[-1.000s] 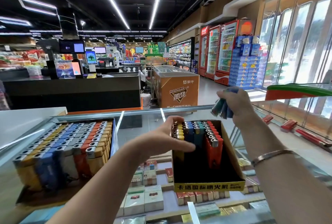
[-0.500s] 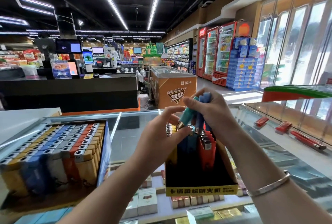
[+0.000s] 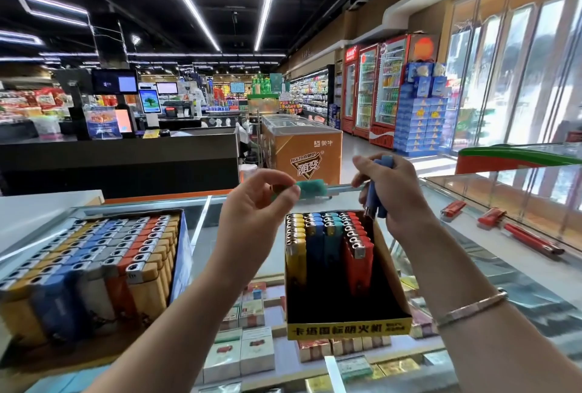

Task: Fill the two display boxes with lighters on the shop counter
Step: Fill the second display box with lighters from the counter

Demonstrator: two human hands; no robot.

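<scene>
— What's in the yellow box [image 3: 348,328]?
— Upright lighters in rows at its back: yellow, blue, teal, red. The front half is bare and black. It stands on the glass counter [image 3: 472,260].
— And the left box [image 3: 181,254]?
— Packed full: yellow, blue, grey, orange and tan rows.
— Any loose ones?
— A teal lighter [image 3: 310,188], blurred and lying level above the yellow box, and some blue lighters [image 3: 378,186] held upright.
</scene>
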